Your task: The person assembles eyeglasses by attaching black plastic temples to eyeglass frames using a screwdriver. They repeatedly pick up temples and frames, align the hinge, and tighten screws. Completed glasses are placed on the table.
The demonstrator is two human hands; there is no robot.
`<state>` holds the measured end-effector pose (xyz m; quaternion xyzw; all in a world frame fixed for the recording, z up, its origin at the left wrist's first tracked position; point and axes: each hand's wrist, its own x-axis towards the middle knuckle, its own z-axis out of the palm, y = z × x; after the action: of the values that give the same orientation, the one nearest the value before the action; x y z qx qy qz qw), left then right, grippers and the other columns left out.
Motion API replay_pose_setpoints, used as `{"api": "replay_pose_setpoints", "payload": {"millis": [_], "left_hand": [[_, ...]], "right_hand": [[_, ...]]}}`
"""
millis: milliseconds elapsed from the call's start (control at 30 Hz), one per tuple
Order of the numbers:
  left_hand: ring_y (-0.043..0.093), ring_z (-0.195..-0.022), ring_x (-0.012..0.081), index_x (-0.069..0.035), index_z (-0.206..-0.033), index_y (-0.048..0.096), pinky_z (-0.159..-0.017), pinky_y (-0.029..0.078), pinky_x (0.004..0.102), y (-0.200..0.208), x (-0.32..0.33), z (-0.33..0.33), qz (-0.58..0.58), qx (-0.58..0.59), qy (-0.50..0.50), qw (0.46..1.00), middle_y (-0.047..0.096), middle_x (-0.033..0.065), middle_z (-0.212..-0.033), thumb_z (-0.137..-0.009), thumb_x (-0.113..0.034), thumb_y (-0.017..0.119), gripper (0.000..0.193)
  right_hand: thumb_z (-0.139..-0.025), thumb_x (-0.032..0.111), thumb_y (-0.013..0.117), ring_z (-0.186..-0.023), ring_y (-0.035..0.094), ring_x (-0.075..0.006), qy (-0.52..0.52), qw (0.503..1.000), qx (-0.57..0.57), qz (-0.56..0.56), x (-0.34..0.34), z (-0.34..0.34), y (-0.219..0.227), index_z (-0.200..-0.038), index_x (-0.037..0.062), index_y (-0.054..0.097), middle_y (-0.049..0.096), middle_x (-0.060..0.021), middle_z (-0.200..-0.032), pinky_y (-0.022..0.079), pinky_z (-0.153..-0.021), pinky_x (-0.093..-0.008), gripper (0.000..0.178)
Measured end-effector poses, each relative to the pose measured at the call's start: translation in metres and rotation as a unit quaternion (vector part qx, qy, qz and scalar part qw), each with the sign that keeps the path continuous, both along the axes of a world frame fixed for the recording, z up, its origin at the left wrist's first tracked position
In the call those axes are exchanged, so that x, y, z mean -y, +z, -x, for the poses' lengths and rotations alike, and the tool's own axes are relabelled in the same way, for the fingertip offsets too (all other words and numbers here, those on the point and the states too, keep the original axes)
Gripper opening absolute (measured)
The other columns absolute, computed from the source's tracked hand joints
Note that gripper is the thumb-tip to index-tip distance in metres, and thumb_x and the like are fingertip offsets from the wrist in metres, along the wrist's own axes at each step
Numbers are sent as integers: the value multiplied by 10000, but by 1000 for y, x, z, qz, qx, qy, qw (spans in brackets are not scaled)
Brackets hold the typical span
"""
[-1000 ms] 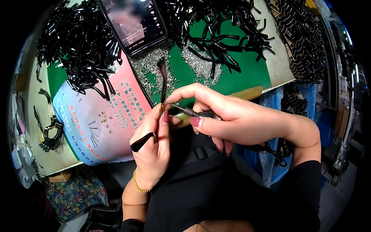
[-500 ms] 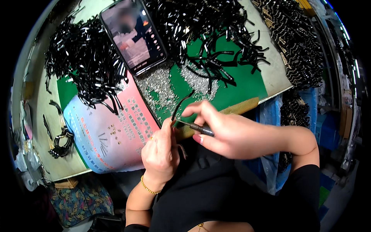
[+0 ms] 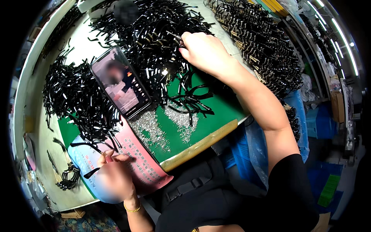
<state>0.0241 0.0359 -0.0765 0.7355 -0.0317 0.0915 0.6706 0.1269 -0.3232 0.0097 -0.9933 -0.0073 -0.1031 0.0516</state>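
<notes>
My left hand (image 3: 116, 176), partly blurred, is closed at the near left over a blue-and-pink printed sheet (image 3: 143, 166). A thin black eyeglass temple (image 3: 87, 145) sticks out from its fingertips, and a second black tip (image 3: 91, 173) shows beside the hand. My right hand (image 3: 205, 50) reaches to the far pile of black eyeglass temples (image 3: 154, 46). It is closed around a screwdriver (image 3: 174, 35), whose thin shaft points left over the pile; most of the handle is hidden by the hand. Whether the fingers touch a temple there I cannot tell.
A phone (image 3: 121, 85) lies between the temple heaps. Small silver metal parts (image 3: 179, 120) are strewn over the green mat (image 3: 216, 120). More temples (image 3: 255, 46) are stacked at the right. A small bunch (image 3: 67, 174) lies at the left. A yellow strip (image 3: 201, 145) lines the near edge.
My hands have moved apart from working together in the middle. The left went left and nearer with a temple; the right went far over the pile with the screwdriver. The view has shifted.
</notes>
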Motion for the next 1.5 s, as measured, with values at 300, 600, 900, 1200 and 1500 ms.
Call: {"api": "replay_pose_setpoints", "payload": {"millis": [300,600,900,1200,1500], "left_hand": [[392,-564,1,-24,-1306,524,-488,299,149,1,-10,2,115,-45,8,992,703,115,-988,-1109,-226,455,291],[649,-875,182,13,-1305,481,-770,542,299,23,13,38,17,79,-22,996,681,152,-1044,-1113,-157,393,271],[638,-883,142,36,-1239,556,-849,515,285,20,7,17,-176,17,-175,968,660,88,-937,-1096,-91,427,231],[584,-845,235,-30,-1067,667,-866,420,364,25,4,17,-107,-55,-197,973,738,57,-918,-1008,-67,541,144],[566,-847,239,-83,-1036,704,-893,372,382,40,13,6,-295,102,-325,893,683,20,-898,-843,13,646,224]], "right_hand": [[-960,209,652,-727,697,-325,41,981,185,41,-29,61,38,-995,46,573,681,-136,-799,543,-600,-425,184],[-940,249,742,-676,603,-235,247,689,-295,-614,-133,168,-9,-1079,17,591,638,-120,-893,476,-569,-331,309],[-964,196,603,-828,667,-369,134,868,-353,-323,-102,183,6,-1224,40,467,631,-201,-1015,530,-711,-456,332],[-902,89,631,-765,646,-259,178,958,-213,-64,-87,173,13,-1361,184,576,511,-115,-926,528,-552,-378,471],[-803,48,643,-723,640,-243,194,960,-197,-41,-92,171,-3,-1373,231,618,541,-136,-963,532,-533,-350,599]]}}
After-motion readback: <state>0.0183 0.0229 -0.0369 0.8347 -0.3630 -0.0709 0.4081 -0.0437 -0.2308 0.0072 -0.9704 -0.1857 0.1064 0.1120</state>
